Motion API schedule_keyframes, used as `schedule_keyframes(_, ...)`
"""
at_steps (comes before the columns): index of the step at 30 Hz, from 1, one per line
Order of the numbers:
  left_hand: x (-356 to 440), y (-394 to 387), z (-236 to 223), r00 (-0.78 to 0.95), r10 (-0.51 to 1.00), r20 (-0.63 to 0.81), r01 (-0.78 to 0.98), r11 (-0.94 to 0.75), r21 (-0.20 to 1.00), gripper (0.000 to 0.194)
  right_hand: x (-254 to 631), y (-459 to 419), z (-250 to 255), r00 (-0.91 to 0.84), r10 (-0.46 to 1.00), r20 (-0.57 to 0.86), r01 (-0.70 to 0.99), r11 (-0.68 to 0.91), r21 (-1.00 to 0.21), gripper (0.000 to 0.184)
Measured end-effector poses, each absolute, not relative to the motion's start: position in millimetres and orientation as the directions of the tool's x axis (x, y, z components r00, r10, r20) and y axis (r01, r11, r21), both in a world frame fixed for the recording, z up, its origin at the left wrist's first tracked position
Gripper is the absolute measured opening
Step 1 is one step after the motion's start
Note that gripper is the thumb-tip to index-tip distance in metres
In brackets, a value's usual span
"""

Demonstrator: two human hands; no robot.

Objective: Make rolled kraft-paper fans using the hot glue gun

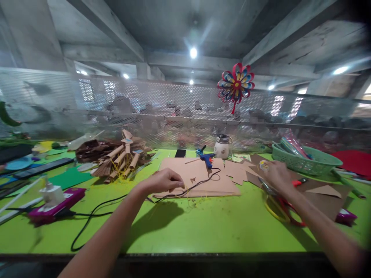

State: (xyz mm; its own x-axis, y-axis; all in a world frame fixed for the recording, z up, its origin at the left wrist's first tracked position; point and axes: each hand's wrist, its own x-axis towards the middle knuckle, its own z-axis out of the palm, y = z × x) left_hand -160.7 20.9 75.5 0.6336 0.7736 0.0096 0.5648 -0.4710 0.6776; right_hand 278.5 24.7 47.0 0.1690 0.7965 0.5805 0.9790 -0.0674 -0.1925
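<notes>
My left hand hovers over the near part of the light-brown cardboard sheets, thumb and fingers pinched together. What is between them, if anything, is too small to make out; thin yellow strands lie below. My right hand is over the dark brown paper at the right, its fingers turned down and blurred. By its fingertips is a small round white-and-yellow thing; whether it is gripped, I cannot tell. Beneath the right wrist lie scissors with yellow handles and a red-handled tool.
A blue glue gun rests on the cardboard, its black cord trailing left toward a purple power strip. Rolled brown-paper figures are piled at left. Behind stand a white jar and a green basket.
</notes>
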Motion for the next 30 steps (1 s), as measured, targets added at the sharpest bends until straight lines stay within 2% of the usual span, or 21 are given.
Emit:
schedule_keyframes(4, -142, 20, 83, 0.674, 0.738, 0.007, 0.439, -0.409, 0.800, 0.038, 173, 15, 59, -0.141, 0.876, 0.461, 0.902, 0.306, -0.304, 0.026)
schedule_keyframes(5, -138, 20, 87, 0.659, 0.751, 0.041, 0.399, -0.396, 0.827, 0.038, 145, 9, 60, -0.244, 0.879, 0.409, 0.834, 0.405, -0.373, 0.026)
schedule_keyframes(6, -136, 20, 90, 0.631, 0.771, 0.088, 0.362, -0.393, 0.845, 0.037, 121, 2, 60, -0.374, 0.875, 0.308, 0.644, 0.484, -0.593, 0.031)
schedule_keyframes(7, -135, 21, 92, 0.597, 0.790, 0.137, 0.332, -0.399, 0.855, 0.036, 100, -4, 59, -0.494, 0.841, 0.219, 0.449, 0.463, -0.764, 0.034)
schedule_keyframes(8, -136, 22, 93, 0.564, 0.806, 0.180, 0.312, -0.410, 0.857, 0.035, 85, -10, 57, -0.599, 0.789, 0.137, 0.309, 0.385, -0.869, 0.035)
schedule_keyframes(10, -142, 26, 91, 0.503, 0.830, 0.241, 0.310, -0.434, 0.846, 0.034, 71, -16, 51, -0.661, 0.748, 0.050, 0.190, 0.232, -0.954, 0.029)
schedule_keyframes(12, -150, 33, 84, 0.442, 0.854, 0.274, 0.368, -0.451, 0.813, 0.034, 77, -12, 44, -0.618, 0.786, 0.023, 0.191, 0.179, -0.965, 0.026)
schedule_keyframes(16, -156, 44, 62, 0.354, 0.893, 0.278, 0.516, -0.435, 0.738, 0.035, 122, 18, 41, -0.448, 0.890, 0.083, 0.248, 0.214, -0.945, 0.032)
schedule_keyframes(18, -150, 45, 54, 0.387, 0.872, 0.298, 0.510, -0.472, 0.719, 0.038, 151, 38, 50, -0.364, 0.924, 0.115, 0.360, 0.254, -0.898, 0.035)
schedule_keyframes(19, -146, 44, 51, 0.416, 0.852, 0.319, 0.492, -0.506, 0.708, 0.039, 166, 49, 58, -0.300, 0.941, 0.154, 0.520, 0.297, -0.801, 0.038)
schedule_keyframes(20, -143, 43, 49, 0.441, 0.831, 0.341, 0.475, -0.538, 0.697, 0.041, 182, 60, 68, -0.211, 0.954, 0.211, 0.699, 0.298, -0.650, 0.039)
schedule_keyframes(21, -139, 42, 47, 0.457, 0.814, 0.359, 0.464, -0.562, 0.685, 0.042, 197, 72, 81, -0.151, 0.960, 0.237, 0.761, 0.266, -0.591, 0.036)
schedule_keyframes(24, -133, 43, 39, 0.463, 0.806, 0.369, 0.488, -0.579, 0.653, 0.042, 240, 108, 132, 0.009, 0.937, 0.349, 0.877, 0.160, -0.452, 0.029)
schedule_keyframes(27, -137, 50, 29, 0.459, 0.797, 0.392, 0.535, -0.600, 0.595, 0.037, 271, 139, 182, 0.134, 0.840, 0.526, 0.949, 0.044, -0.311, 0.024)
schedule_keyframes(30, -146, 56, 23, 0.425, 0.801, 0.421, 0.599, -0.598, 0.532, 0.033, 282, 161, 194, 0.175, 0.776, 0.606, 0.974, -0.046, -0.222, 0.029)
